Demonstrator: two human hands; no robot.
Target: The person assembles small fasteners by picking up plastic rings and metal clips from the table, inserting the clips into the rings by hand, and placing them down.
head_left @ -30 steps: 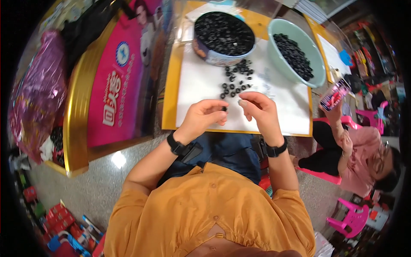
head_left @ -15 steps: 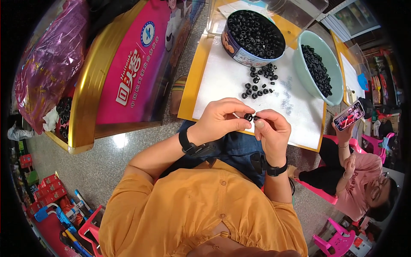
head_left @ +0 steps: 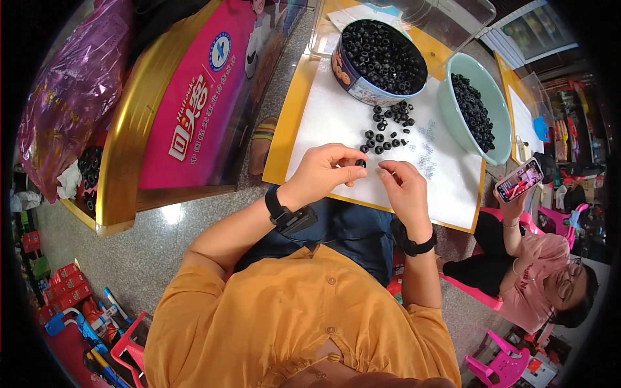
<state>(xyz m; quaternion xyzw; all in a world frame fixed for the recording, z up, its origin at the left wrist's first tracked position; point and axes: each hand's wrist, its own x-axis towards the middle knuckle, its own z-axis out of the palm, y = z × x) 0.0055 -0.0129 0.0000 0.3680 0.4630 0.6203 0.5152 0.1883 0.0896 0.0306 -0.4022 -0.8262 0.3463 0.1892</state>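
Between thumb and forefinger, my left hand (head_left: 323, 172) pinches a small round black part (head_left: 361, 163) with a hole in it. My right hand (head_left: 406, 187) is a little apart from it, its thumb and fingers drawn together; anything in them is too small to make out. Both hands are over the near edge of a white sheet (head_left: 317, 123) on a yellow-edged table. Just beyond them lie several loose black parts (head_left: 378, 148). A round tin (head_left: 362, 92) full of similar parts stands behind these. To its right, a pale green bowl (head_left: 451, 119) holds more.
A clear plastic box (head_left: 446, 29) stands behind the tin. On the left is a gold-edged counter with a pink panel (head_left: 174, 123) and a purple plastic bag (head_left: 74, 97). At right a seated person (head_left: 543, 271) holds a phone (head_left: 519, 181). A pink stool (head_left: 498, 362) stands lower right.
My hands have drawn slightly apart, and my left hand has moved a little left and away with its black part. The small dark piece at my right fingertips no longer shows.
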